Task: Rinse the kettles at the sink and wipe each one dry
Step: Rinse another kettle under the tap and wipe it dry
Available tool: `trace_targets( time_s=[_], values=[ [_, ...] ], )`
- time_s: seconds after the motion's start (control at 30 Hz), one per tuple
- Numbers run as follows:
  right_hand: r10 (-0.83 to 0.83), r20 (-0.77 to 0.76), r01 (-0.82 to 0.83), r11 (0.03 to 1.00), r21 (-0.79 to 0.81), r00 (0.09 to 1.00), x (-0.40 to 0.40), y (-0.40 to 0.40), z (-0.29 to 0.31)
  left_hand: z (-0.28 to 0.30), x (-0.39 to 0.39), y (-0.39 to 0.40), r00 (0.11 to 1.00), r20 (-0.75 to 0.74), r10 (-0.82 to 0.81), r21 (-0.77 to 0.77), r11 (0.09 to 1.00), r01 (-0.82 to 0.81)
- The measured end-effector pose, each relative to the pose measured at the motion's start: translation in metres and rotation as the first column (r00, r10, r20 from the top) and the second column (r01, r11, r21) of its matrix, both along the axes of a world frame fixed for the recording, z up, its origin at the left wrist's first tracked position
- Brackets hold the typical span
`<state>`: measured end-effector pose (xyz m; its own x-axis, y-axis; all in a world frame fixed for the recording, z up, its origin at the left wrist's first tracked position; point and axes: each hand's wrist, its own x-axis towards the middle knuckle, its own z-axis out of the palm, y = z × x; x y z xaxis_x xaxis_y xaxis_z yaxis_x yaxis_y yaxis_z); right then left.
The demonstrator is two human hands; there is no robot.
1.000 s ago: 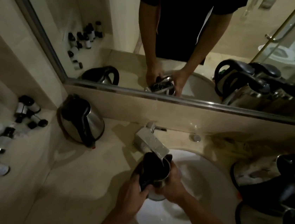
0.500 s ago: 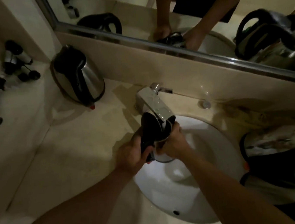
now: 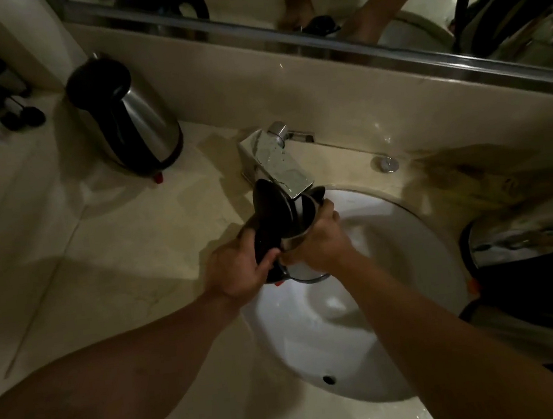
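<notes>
Head camera, looking down at a white oval ceramic sink (image 3: 416,296) set in a beige stone counter (image 3: 119,261). A small stainless-steel kettle with a black plastic handle and raised black lid (image 3: 290,221) is held over the back of the sink, directly under the spout of the square chrome tap (image 3: 280,164), its open mouth tipped up towards the spout. Its steel body is dull and shadowed, and a small red switch shows at its base. The left hand (image 3: 237,269) has its fingers wrapped around the black handle. The right hand (image 3: 320,238) clasps the steel body, fingers curled around the far side.

Left of the sink, a second steel kettle with a black lid (image 3: 127,119) stands upright on the counter. More steel kettles (image 3: 531,249) crowd the counter right of the sink.

Compared with half a second ago, the view has tilted further down, so less of the mirror (image 3: 383,7) behind the sink shows; both hands keep the same grip under the tap.
</notes>
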<state>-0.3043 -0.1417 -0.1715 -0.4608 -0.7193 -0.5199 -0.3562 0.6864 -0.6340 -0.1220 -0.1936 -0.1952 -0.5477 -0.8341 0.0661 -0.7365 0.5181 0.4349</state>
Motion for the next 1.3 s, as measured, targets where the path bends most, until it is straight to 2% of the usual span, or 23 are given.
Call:
trace_targets(
  time_s=[0.17,0.5,0.87,1.07,1.3],
  values=[
    [-0.024,-0.051,0.021,0.998,-0.063,0.998,0.003,0.004,0.0,0.001,-0.002,-0.003,0.999,0.048,-0.021,-0.057,0.998,0.024],
    [-0.028,-0.036,0.026,0.998,-0.061,0.999,0.002,0.007,0.002,0.01,-0.004,-0.001,0.998,0.059,-0.004,0.022,1.0,0.002],
    [-0.039,-0.04,0.036,0.997,-0.063,0.998,0.002,0.007,0.004,-0.001,-0.001,-0.002,1.0,0.004,0.013,0.058,0.998,-0.013],
    [-0.002,-0.068,-0.005,0.995,-0.1,0.998,0.001,0.008,-0.001,-0.004,-0.001,-0.003,1.0,-0.006,-0.006,-0.029,1.0,0.006],
    [-0.03,-0.044,0.025,0.994,-0.102,0.999,0.001,0.007,-0.006,-0.012,0.002,-0.008,1.0,-0.018,-0.018,-0.033,0.999,0.017]
  ],
)
